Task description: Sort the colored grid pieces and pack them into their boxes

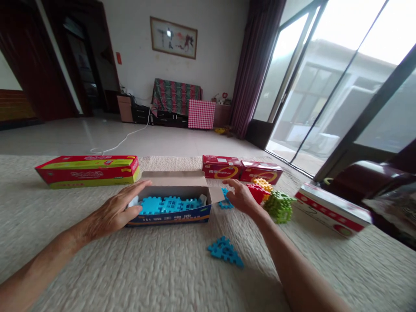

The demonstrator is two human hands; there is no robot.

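An open dark blue box (175,218) with raised flaps holds several light blue notched pieces (170,204). My left hand (121,208) rests at the box's left end, thumb and fingers apart on either side of its corner. To the right of the box, my right hand (238,195) reaches over a blue piece (225,200) with fingers apart; nothing shows between them. Nearer to me lies a blue triangular piece (225,251) on the beige textured cover. Red (257,193), yellow (262,185) and green (279,206) pieces stand together beyond my right wrist.
A long red and green box (89,172) lies at the back left. Two dark red boxes (221,167) (261,172) stand behind the pieces. At the right are a white and red box (333,209) and a dark red rounded object (360,186).
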